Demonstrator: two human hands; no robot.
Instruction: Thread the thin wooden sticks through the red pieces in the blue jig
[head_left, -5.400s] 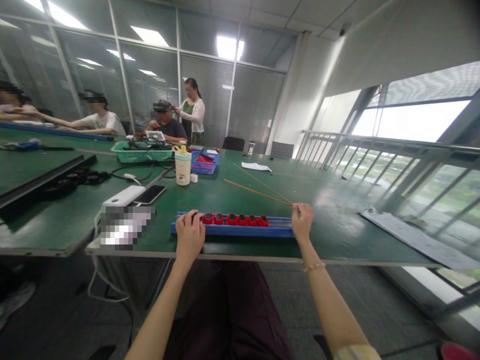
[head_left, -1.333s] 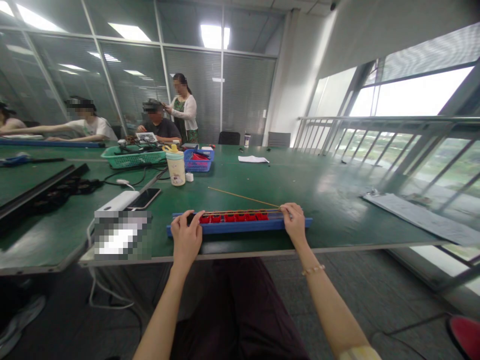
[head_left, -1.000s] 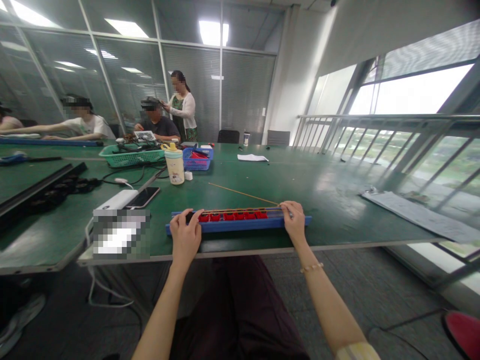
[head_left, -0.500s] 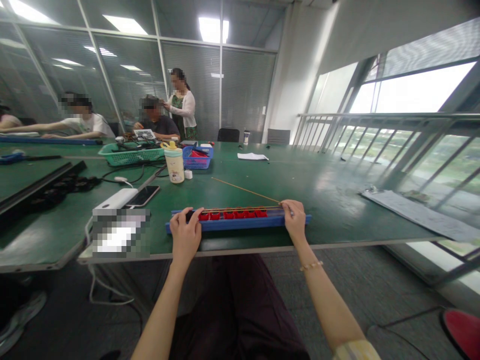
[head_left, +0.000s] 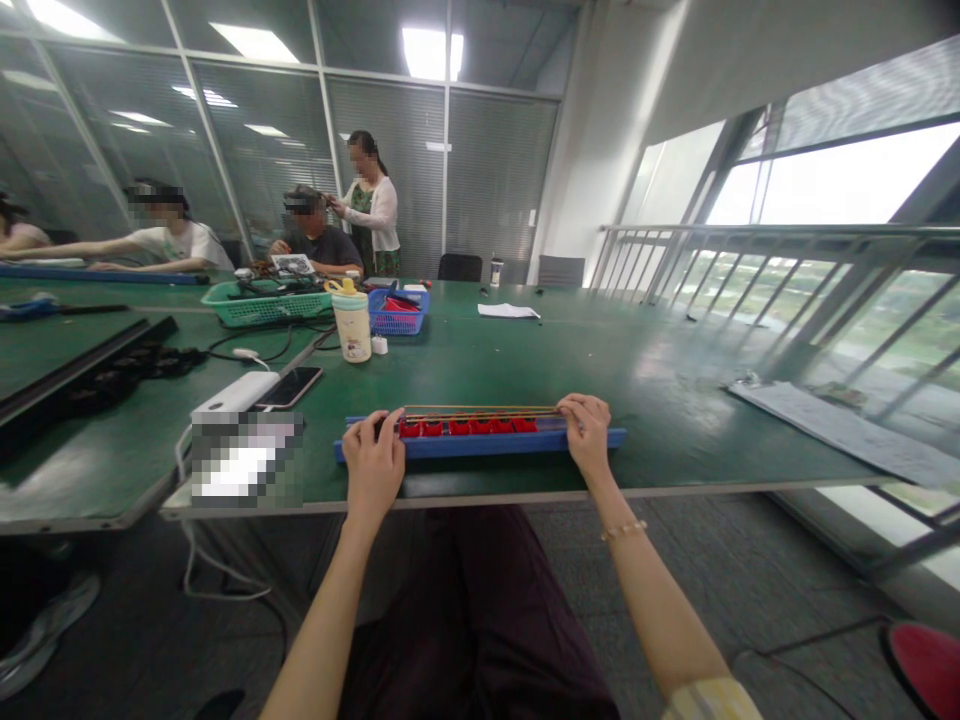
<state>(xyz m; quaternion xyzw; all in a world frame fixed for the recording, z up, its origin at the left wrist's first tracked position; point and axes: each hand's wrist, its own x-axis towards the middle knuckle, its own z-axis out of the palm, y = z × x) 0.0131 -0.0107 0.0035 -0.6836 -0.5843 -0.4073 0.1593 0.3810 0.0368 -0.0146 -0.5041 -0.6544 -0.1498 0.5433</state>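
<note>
Head view: near the front edge of the green counter (head_left: 690,430), the left hand (head_left: 375,462) arches half-curled over the left end of a long blue rail (head_left: 480,447), seemingly steadying it; its grip is unclear. Red, plastic-looking square blocks (head_left: 459,427) line the rail. Rightward, the right hand (head_left: 589,437) pinches slender, tan rods (head_left: 480,408), apparently to align them lengthwise over the blocks.

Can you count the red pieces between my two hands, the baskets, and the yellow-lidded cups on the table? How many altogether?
Red pieces: 6 in sight (the left hand could be hiding more)
Green basket: 1
Blue basket: 1
Yellow-lidded cup: 1
Total: 9
</note>
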